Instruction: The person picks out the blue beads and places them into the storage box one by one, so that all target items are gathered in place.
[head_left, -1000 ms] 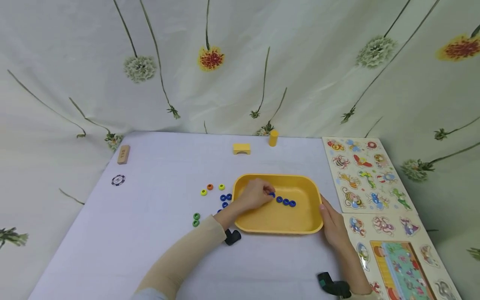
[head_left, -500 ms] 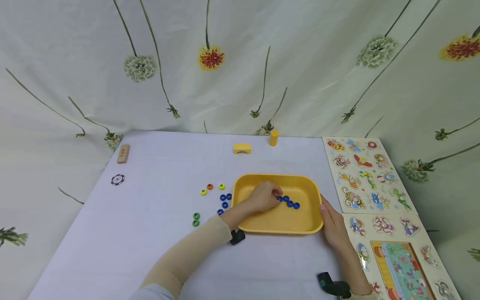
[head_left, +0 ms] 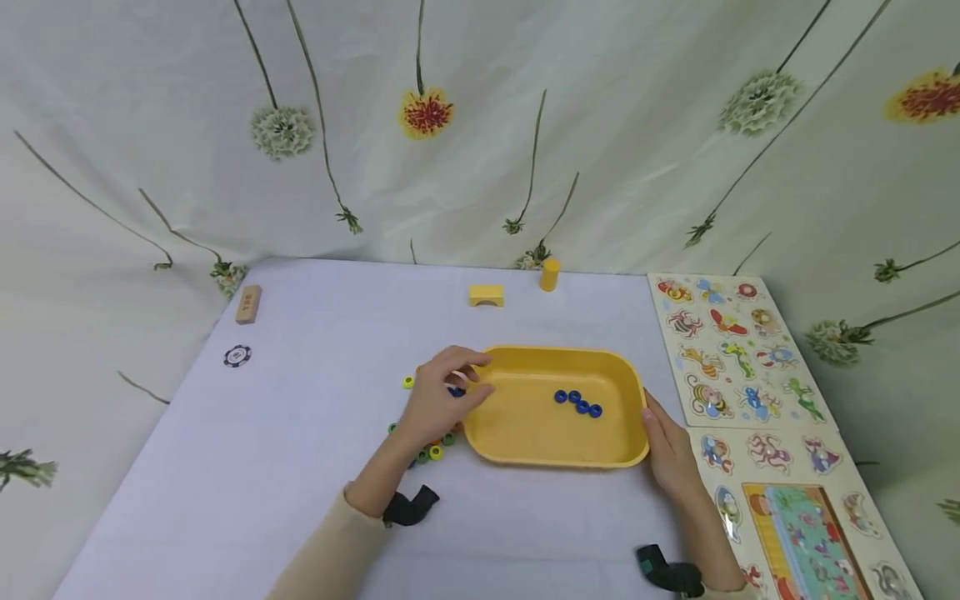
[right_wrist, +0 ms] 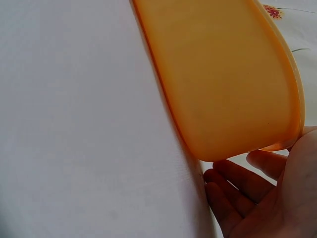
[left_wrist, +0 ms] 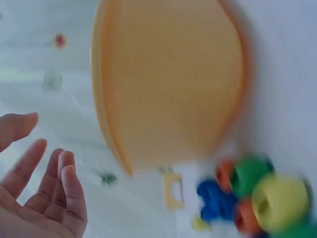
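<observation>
Left hand (head_left: pixel 442 398) left yellow tray (head_left: pixel 525 433); four blue rings (head_left: pixel 578 402) inside.

You see a yellow tray (head_left: pixel 622 400) holding blue rings (head_left: pixel 577 402) on a pale lavender table (head_left: pixel 300 467); the backdrop cloth (head_left: pixel 600 125) carries a flower print.

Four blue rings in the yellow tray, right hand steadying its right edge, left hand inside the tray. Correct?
Not quite: the left hand is outside the yellow tray, over the loose rings beside its left edge, per the head view. Four blue rings in the tray and the right hand on its right edge are correct.
</observation>
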### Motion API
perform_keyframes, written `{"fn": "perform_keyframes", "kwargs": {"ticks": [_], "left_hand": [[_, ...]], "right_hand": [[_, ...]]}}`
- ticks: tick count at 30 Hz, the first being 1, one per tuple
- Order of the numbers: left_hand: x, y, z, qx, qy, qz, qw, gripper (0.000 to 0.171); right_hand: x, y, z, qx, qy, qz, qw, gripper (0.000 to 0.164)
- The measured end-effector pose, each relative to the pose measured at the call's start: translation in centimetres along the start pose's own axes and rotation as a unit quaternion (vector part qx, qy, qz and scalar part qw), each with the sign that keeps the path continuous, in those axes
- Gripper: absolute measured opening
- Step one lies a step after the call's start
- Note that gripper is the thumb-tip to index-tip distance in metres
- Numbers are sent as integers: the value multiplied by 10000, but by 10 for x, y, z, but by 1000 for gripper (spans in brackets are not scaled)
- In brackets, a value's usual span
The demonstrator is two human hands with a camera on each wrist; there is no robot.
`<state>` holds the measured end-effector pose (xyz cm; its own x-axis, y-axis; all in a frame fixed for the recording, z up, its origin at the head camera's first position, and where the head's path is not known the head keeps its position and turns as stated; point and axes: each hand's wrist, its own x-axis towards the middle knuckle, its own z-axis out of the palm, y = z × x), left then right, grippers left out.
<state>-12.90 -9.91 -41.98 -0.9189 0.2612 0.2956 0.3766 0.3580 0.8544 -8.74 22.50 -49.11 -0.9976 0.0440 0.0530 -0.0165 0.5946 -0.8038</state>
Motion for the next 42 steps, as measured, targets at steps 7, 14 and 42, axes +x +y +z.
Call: {"fn": "perform_keyframes", "kwargs": {"ticks": [7,14,42], "left_hand": [[-22,-66,-30,526,745,-914,9916,37],[-28,-89,-29,792,719,-1322,9854,35],[-9,-56,-14,1379,801,-1510,9756,20]], "right_hand": [[1,1,0,2,75,-57,10000,45],[1,2,2,104,48,14,9999,45],[1,1,0,61,66,-43,10000,45]]}}
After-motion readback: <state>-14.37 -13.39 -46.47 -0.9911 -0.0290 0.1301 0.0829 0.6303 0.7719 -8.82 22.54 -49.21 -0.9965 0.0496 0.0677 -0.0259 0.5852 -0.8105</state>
